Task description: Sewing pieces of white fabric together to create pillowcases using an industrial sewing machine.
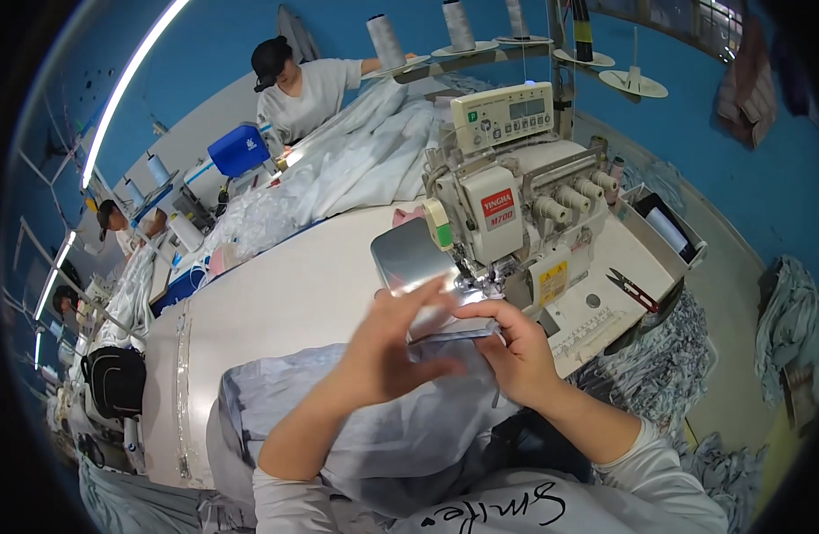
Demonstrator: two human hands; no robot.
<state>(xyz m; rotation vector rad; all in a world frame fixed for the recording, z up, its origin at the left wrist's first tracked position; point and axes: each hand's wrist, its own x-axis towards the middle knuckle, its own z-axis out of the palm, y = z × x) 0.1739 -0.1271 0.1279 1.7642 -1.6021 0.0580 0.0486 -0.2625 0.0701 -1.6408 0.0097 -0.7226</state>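
A light grey piece of fabric (pixel 409 436) hangs over the table's near edge and across my lap. My right hand (pixel 520 356) pinches its folded edge between thumb and fingers, just in front of the needle area. My left hand (pixel 387 347) hovers over the cloth to the left, blurred by motion, its thumb and fingers spread with nothing visible between them. Beyond both hands stands a white overlock sewing machine (pixel 489 214), its presser foot (pixel 480 283) lit by a lamp. A shiny metal plate (pixel 409 258) lies left of the foot.
Red-handled thread snips (pixel 634 289) lie on the table (pixel 276 303) at the right. Thread cones (pixel 458 27) stand above the machine. White fabric (pixel 347 169) is heaped behind, near a co-worker (pixel 302 98). Patterned cloth (pixel 658 365) is piled at the lower right.
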